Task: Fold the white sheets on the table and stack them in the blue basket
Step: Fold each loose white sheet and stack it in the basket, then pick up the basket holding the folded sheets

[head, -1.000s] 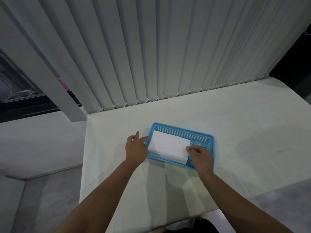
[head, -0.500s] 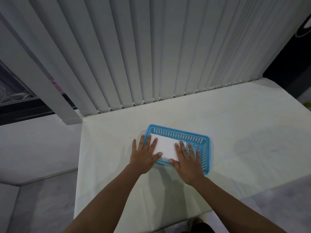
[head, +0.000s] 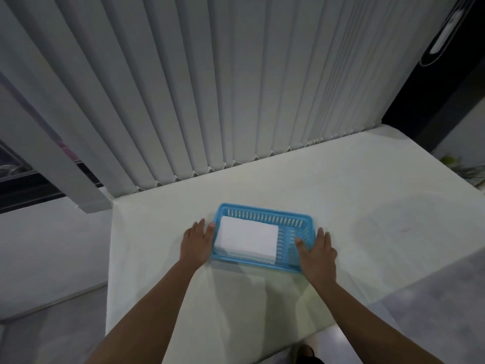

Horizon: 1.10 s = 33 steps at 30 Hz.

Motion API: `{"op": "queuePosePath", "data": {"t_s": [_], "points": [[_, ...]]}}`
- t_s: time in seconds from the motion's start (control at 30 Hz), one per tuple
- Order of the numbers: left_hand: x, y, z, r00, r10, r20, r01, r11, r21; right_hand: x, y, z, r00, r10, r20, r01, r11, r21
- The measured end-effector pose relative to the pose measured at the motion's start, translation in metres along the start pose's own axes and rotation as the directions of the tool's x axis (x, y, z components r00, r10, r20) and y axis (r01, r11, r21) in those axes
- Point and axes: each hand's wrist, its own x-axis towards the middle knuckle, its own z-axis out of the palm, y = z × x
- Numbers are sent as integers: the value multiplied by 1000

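Observation:
The blue basket (head: 265, 210) stands on the pale table (head: 341, 190) in front of me. A neat stack of folded white sheets (head: 246, 239) fills its left part; its slotted right part is bare. My left hand (head: 195, 244) lies flat against the basket's left end, fingers straight and thumb touching the rim. My right hand (head: 319, 254) covers the near right corner, with straight fingers along the outside of the right wall and the thumb reaching inside. Neither hand holds a sheet.
Grey vertical blinds (head: 210, 101) hang down to the table's far edge. The table's left edge runs just left of my left hand, with floor below. A dark doorway and some plant leaves (head: 469, 172) are at the far right.
Both hands lifted off the top of the stack and moved apart to the basket's two ends. Before that they had lowered the folded sheet into the basket and pressed it flat.

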Motion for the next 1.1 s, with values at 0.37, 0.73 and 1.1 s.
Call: {"op": "queuePosePath", "data": {"t_s": [0.37, 0.73, 1.1], "points": [[4, 22, 22, 988, -150, 35, 145, 833, -534, 6, -10, 8, 976, 188, 108, -214, 913, 348], [25, 80, 27, 994, -112, 20, 101, 794, -600, 64, -12, -33, 989, 129, 68, -146, 913, 382], [79, 230, 75, 989, -149, 14, 115, 699, -705, 211, 18, -128, 996, 69, 63, -88, 922, 377]]}}
